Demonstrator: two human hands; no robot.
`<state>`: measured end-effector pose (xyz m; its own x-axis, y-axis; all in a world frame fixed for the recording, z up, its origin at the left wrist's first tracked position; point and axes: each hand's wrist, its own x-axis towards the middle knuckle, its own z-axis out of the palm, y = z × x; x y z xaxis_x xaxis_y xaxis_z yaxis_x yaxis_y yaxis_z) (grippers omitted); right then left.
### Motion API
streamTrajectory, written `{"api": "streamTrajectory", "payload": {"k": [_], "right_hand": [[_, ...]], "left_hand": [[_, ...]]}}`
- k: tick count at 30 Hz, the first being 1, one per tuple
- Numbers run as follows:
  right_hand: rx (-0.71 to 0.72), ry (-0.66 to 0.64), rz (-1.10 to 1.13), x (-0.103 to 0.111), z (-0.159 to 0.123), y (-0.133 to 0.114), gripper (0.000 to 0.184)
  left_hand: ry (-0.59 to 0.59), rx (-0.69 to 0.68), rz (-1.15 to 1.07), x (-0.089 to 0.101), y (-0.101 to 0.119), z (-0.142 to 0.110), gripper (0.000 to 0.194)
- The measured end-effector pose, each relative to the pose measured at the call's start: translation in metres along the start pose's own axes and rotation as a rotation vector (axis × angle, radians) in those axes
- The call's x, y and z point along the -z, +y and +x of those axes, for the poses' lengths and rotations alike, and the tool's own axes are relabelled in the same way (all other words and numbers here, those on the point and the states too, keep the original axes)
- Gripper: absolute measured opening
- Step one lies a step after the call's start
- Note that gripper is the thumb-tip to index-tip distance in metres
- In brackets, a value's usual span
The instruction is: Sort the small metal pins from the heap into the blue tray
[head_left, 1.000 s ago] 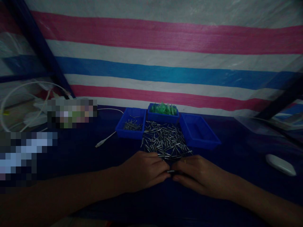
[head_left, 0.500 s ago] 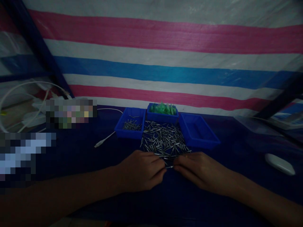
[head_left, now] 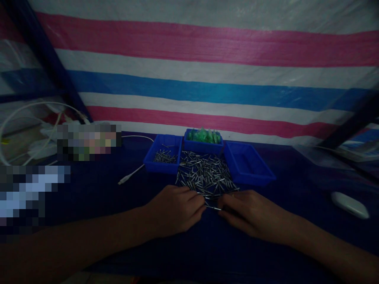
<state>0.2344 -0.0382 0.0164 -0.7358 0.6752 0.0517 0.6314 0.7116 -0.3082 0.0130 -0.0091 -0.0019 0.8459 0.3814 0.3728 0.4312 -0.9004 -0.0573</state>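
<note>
Between my two hands runs a thin metal pin (head_left: 213, 208), silvery, with a brighter, thicker stretch near its right end. My left hand (head_left: 180, 209) pinches its left end. At the other end my right hand (head_left: 251, 211) is closed on it with thumb and fingertips. Just beyond the fingers lies a loose pile of similar metal pins (head_left: 204, 173), spread on the dark blue tabletop (head_left: 207, 252). The fingertips hide parts of the held pin and the pile's near edge.
A blue bin (head_left: 161, 169) with more pins stands left of the pile. Behind is a blue bin (head_left: 204, 147) of green plastic pieces, and an empty blue bin (head_left: 248, 173) sits right. A white cable plug (head_left: 126, 180) lies left, a white oval device (head_left: 349, 205) far right.
My left hand has shifted slightly left and up, its thumb drawn back a little. More of the pin shows between the hands. My right hand is nearly still.
</note>
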Motion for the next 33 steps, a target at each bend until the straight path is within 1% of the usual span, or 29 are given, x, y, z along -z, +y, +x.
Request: {"api": "streamTrajectory", "payload": {"k": [6, 11, 21, 26, 33], "right_hand": [[-0.015, 0.032, -0.024, -0.0006, 0.0013, 0.0003, 0.016], [-0.033, 0.021, -0.030, 0.0007, 0.0018, -0.0012, 0.019], [-0.022, 0.038, -0.027, -0.0017, 0.0013, 0.0013, 0.023], [-0.010, 0.060, -0.054, -0.0022, 0.0013, 0.0013, 0.023], [-0.012, 0.051, -0.051, -0.0030, 0.0013, 0.0028, 0.022]], "left_hand": [[0.014, 0.001, 0.017, 0.0004, 0.0000, -0.0001, 0.025], [0.014, -0.015, 0.024, 0.0009, 0.0007, -0.0009, 0.024], [0.073, -0.026, 0.057, -0.0042, 0.0000, -0.0033, 0.025], [0.063, -0.031, 0.053, -0.0058, -0.0006, -0.0025, 0.025], [0.055, -0.031, 0.027, -0.0003, -0.0003, -0.0008, 0.025]]}}
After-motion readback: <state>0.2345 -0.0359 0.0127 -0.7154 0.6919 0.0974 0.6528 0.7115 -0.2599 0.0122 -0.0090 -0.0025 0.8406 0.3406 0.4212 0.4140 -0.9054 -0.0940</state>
